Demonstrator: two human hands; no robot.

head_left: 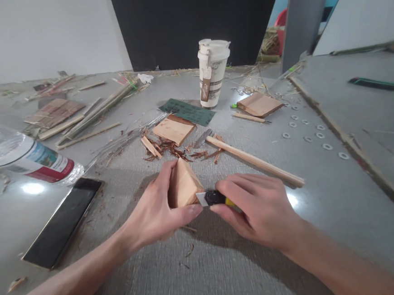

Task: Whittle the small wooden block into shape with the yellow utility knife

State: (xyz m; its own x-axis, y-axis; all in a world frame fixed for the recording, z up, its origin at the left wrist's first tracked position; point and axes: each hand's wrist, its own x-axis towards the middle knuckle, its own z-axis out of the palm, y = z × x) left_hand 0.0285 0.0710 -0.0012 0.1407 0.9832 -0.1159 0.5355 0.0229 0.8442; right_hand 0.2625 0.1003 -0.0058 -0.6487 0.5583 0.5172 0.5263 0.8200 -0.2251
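**Wood block held on edge, knife at its corner**

Head view: left hand grips a small wood block upright near the table's front edge. Right hand clasps a utility knife, blade touching the block. Judged light, stiff, splintery; hold by its faces. Lidded coffee cup and lying water bottle: contents unseen.
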